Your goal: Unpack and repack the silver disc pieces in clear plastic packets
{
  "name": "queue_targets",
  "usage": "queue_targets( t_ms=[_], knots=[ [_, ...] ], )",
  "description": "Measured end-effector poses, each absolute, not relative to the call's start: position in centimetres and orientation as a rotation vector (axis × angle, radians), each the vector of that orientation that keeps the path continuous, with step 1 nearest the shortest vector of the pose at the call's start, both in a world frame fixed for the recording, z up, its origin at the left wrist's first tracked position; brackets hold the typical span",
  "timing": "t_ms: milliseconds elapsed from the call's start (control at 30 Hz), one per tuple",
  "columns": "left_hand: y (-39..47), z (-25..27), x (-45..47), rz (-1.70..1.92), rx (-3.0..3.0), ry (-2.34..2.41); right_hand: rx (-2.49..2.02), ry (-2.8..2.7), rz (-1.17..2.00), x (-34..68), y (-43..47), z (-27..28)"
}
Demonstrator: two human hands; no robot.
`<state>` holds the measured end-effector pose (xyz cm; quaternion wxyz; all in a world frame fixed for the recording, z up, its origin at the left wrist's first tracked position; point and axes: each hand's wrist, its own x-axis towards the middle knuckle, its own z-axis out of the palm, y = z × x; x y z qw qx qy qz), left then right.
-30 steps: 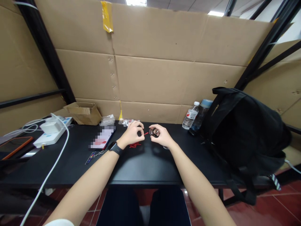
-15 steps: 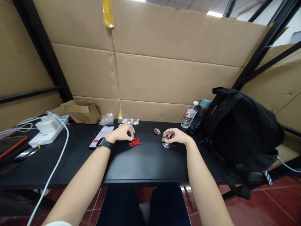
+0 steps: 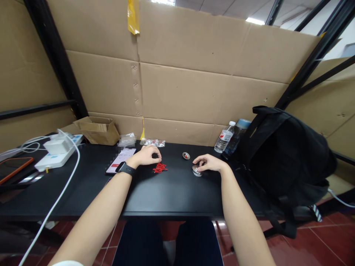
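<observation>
My left hand (image 3: 149, 155), wearing a black watch on its wrist, is closed in a pinch at the upper edge of a small pile of red cord (image 3: 160, 168). What lies between its fingertips is too small to make out. On the right, the curled fingers and thumb of my right hand (image 3: 208, 163) grip the top of a small stack of shiny round metal discs (image 3: 197, 172) on the table. Behind that stack lies a single metal disc (image 3: 186, 156) with something red at its centre.
A phone (image 3: 121, 161) lies beside my left wrist. Behind it are clear plastic bags (image 3: 127, 140), silvery packets (image 3: 152, 142) and an open cardboard box (image 3: 103, 132). A power strip (image 3: 57, 157) with white cables is at far left. A water bottle (image 3: 224, 138), a darker bottle and a black backpack (image 3: 285, 155) stand at right.
The stack of discs looks flatter and more closely set under my right hand, which has lowered slightly. My left hand stays at the red cord. The whole view has shifted a little.
</observation>
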<state>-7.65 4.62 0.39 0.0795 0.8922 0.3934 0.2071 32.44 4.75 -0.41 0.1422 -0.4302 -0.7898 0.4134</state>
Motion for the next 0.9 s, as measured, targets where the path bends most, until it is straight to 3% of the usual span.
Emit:
queue_targets(
  t_ms=[267,633,900],
  knots=[
    [4.8,0.0,-7.7,0.632,2.676,1.162,-1.172,-2.270,1.268,32.5,4.8,-0.4],
    [4.5,0.3,-7.4,0.607,2.675,1.171,-1.475,-2.381,1.172,30.7,4.2,0.2],
    [4.5,0.2,-7.2,0.606,2.673,1.157,-1.461,-2.324,0.901,30.8,5.2,-0.8]
  ],
)
